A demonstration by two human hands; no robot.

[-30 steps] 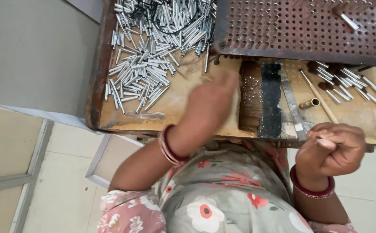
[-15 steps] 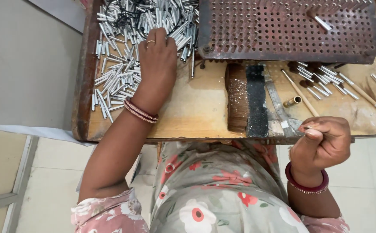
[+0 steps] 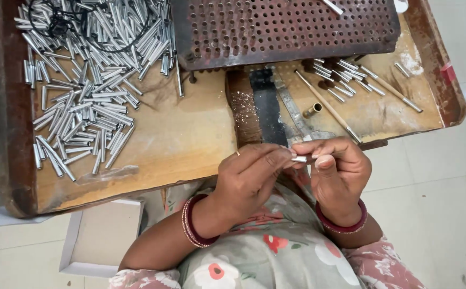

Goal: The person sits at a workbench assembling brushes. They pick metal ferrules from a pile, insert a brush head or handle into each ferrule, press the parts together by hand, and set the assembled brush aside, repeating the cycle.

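My left hand (image 3: 246, 179) and my right hand (image 3: 335, 170) meet at the near edge of the wooden work tray (image 3: 179, 144). Between their fingertips is a small silver metal tube (image 3: 299, 159); the left pinches one end, the right pinches a thin stick that meets the tube. A big pile of the same silver tubes (image 3: 86, 91) lies at the tray's left. Both wrists wear red bangles.
A rusty perforated metal plate (image 3: 286, 27) fills the tray's far side. A dark block with a black strip (image 3: 259, 107), a brass ferrule (image 3: 313, 110), thin wooden sticks (image 3: 326, 107) and several more tubes (image 3: 337, 72) lie at the right. A white box (image 3: 102, 243) sits on the floor below.
My left hand has left the tube pile and come back to the right hand, bringing a tube. The view has shifted closer over the tray.
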